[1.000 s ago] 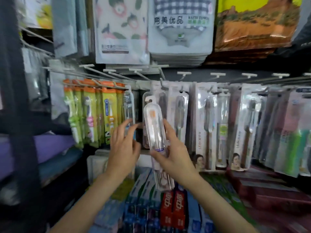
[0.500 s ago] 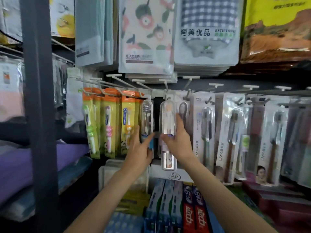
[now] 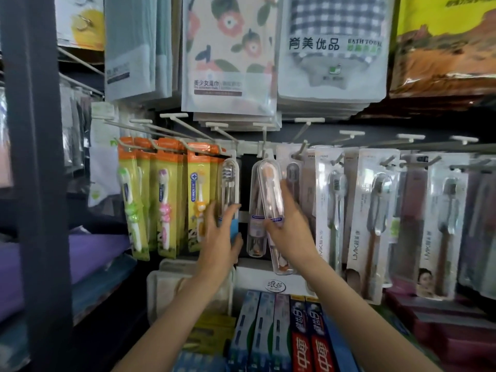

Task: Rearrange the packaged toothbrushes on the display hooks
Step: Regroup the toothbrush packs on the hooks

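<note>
Hanging above the fingers: floral towel pack (image 3: 229, 53) and checked bath towel pack (image 3: 332, 47). Hanging left of them, orange-topped children's toothbrush packs (image 3: 163, 200); lying below, toothpaste boxes (image 3: 281, 331). Reaching up, right hand (image 3: 288, 224) pinching clear toothbrush case (image 3: 271, 208) at its hook (image 3: 264, 146). Spreading fingers, left hand (image 3: 221, 237) touching neighbouring clear case (image 3: 229, 189).

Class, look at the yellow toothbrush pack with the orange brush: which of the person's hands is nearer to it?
Left. The left hand reaches up right beside the yellow toothbrush pack, just to its right. The right hand is farther right, gripping a clear toothbrush case.
</note>
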